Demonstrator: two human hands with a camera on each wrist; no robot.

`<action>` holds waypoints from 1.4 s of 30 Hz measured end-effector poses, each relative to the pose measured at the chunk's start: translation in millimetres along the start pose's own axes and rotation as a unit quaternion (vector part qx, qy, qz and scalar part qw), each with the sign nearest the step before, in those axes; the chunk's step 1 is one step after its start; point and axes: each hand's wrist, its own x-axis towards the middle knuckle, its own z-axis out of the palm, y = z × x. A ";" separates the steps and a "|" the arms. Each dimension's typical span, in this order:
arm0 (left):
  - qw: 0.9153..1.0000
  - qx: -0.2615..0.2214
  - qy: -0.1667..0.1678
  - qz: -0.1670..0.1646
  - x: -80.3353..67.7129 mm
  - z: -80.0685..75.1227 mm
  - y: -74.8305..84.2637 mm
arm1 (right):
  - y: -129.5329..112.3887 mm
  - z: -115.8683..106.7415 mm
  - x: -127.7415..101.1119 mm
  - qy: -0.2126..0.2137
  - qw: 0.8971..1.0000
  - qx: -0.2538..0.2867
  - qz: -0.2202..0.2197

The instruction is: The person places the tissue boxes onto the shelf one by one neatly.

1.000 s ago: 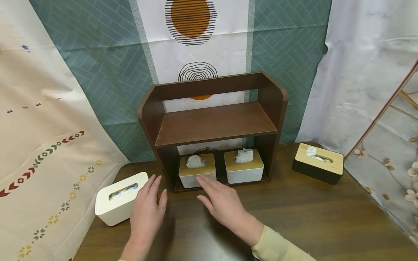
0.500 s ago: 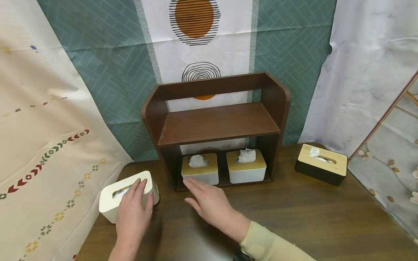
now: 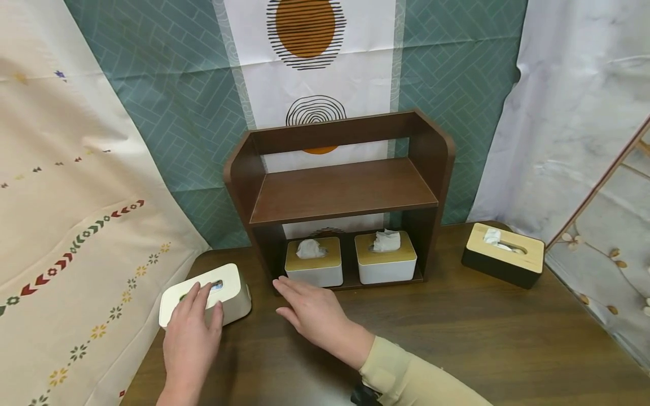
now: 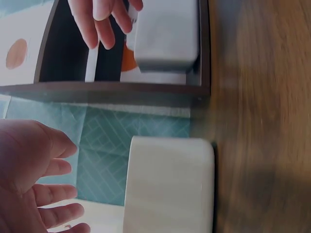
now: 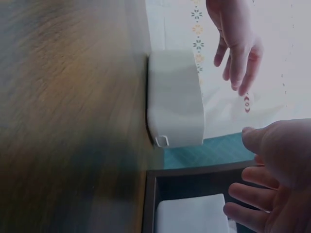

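Backdrop: patterned cloths hang behind a dark wooden table (image 3: 457, 338).
Left hand (image 3: 190, 332): fingers straight and slightly apart, over the white tissue box (image 3: 231, 293) lid, left of the shelf unit (image 3: 340, 192).
Right hand (image 3: 315, 313): fingers loosely spread, holding nothing, before the shelf.

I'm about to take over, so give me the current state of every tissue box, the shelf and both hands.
White tissue box: flat on the table, left of the shelf.
Left hand: open, fingers over the white box's lid.
Right hand: open, before the shelf.
Two white boxes with wooden lids: on lower shelf, tissue sticking up.
Black box: on table, tissue out.
Upper shelf: bare.
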 end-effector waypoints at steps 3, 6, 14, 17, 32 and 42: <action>1.000 -0.001 0.008 -0.001 0.1 -2.1 -7.5 | -2.2 2.1 4.0 -0.005 1.000 -0.004 0.000; 1.000 -0.002 0.013 -0.003 0.0 -4.3 -15.1 | -5.0 4.1 8.1 -0.011 1.000 -0.007 0.001; 1.000 0.002 0.022 -0.009 0.5 -9.5 -36.2 | -13.9 11.8 18.8 -0.024 0.999 -0.018 -0.014; 0.999 0.006 0.013 -0.029 1.7 -11.7 -41.4 | -15.3 15.1 21.9 -0.026 0.999 -0.022 -0.021; 0.993 0.025 -0.048 -0.109 0.3 -15.5 -67.9 | -27.6 29.5 38.0 -0.084 0.996 -0.011 -0.033; 0.978 0.025 -0.127 -0.162 2.1 -17.3 -76.7 | -35.1 40.7 46.3 -0.090 0.995 -0.017 -0.031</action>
